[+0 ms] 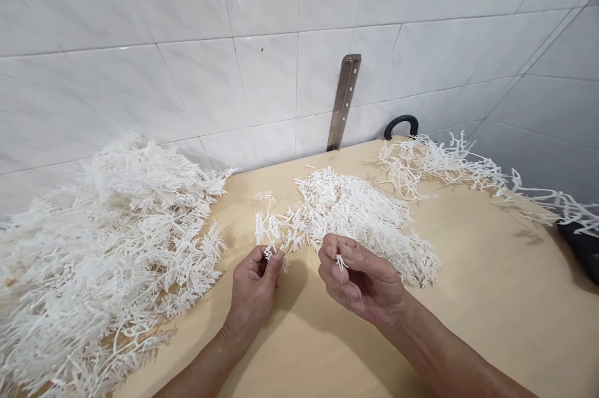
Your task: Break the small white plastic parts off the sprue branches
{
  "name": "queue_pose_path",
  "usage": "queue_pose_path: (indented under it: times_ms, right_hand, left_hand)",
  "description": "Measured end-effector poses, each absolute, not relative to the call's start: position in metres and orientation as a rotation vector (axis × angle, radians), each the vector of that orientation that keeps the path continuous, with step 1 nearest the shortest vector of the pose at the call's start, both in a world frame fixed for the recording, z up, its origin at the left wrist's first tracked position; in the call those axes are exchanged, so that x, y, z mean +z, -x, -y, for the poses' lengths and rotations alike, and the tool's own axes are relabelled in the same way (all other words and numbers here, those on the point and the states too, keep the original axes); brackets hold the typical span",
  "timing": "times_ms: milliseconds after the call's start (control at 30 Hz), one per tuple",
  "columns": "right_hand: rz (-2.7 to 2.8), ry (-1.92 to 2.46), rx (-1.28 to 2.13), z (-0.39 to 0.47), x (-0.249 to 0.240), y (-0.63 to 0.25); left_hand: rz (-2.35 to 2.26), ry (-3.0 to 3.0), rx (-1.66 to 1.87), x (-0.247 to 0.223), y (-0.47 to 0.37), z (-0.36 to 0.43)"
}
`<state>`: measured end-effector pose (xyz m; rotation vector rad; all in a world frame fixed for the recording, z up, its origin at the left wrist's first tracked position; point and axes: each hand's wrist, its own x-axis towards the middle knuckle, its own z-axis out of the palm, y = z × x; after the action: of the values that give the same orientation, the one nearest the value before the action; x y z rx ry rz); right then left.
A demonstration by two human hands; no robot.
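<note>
White sprigs [294, 231], three heaps [116, 229], two hands [253, 292] [367, 286]

Branching white strand [273, 228], tiny white sprig [340, 262] nearby

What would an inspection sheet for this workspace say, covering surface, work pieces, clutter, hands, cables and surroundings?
Surface: pale wood-coloured flat table.
Work pieces: big tangled white plastic-looking pile at left; smaller white strand heap in the middle; loose white branching pieces along the far right edge.
Clutter: black curved handle-like part at the far edge; black object at right, cut off.
Hands: left hand pinches a white branched piece; right hand pinches a small white bit.
Cables: nothing seen.
Surroundings: glossy white tiled wall; slotted metal strip.
</note>
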<state>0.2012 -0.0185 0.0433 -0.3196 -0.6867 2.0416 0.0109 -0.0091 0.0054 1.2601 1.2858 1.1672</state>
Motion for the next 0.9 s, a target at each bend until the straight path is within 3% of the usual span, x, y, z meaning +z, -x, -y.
queue_pose_path:
  times_ms: [167, 300, 400, 733, 900]
  right_hand:
    - [0.922, 0.653, 1.910, 0.014, 0.036, -0.204]
    - [1.315, 1.243, 1.371, 0.008, 0.027, -0.205]
    - [1.340, 1.432, 1.082, 0.007, 0.021, -0.202]
    - [1.567, 1.356, 1.037, 0.019, 0.017, -0.169]
    - [1.582, 1.331, 1.168, 0.018, 0.015, -0.165]
  left_hand:
    - [-1.217, -1.064, 1.131, 0.009, -0.005, 0.005]
    - [-1.087, -0.960, 1.192, 0.013, -0.003, 0.002]
    - [-1.062, -0.893, 1.177, 0.016, -0.003, 0.001]
    - [-1.088, -0.982, 1.142, 0.015, -0.006, 0.004]
    - [-1.118, -1.068, 1.093, 0.014, -0.005, 0.004]
